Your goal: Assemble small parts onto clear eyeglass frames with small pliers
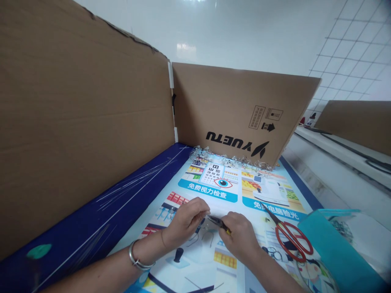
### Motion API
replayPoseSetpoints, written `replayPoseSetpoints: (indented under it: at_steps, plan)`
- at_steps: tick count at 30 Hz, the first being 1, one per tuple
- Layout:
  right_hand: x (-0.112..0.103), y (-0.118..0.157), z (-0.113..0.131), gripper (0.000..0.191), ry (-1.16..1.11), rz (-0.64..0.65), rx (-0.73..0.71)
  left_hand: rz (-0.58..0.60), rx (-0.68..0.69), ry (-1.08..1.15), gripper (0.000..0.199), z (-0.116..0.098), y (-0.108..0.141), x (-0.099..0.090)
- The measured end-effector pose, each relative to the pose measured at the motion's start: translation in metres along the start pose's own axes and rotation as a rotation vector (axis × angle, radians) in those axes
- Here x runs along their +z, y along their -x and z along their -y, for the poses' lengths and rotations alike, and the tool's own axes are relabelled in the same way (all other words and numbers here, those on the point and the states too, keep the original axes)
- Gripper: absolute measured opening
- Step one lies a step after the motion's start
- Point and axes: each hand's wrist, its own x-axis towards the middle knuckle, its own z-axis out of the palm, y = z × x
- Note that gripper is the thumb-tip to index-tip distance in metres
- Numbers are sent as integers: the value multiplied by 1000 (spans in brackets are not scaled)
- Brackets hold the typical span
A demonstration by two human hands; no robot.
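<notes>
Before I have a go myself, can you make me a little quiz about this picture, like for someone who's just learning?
1. Pick one. What does the right hand hold?
A) a pen
B) pliers
C) a brush

2. True or false? Neither the right hand nor the left hand touches the scissors.

3. Fill the gap. The bangle is worn on the person's ____ side.

Key: 1. B, pliers. 2. True. 3. left.
</notes>
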Motion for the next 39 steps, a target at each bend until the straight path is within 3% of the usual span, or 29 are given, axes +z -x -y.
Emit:
replayPoseSetpoints:
  at_steps: [39]
  plan:
    - [-4, 0, 6, 10, 160, 112, 28, 37, 46, -76, 12, -1, 0, -1]
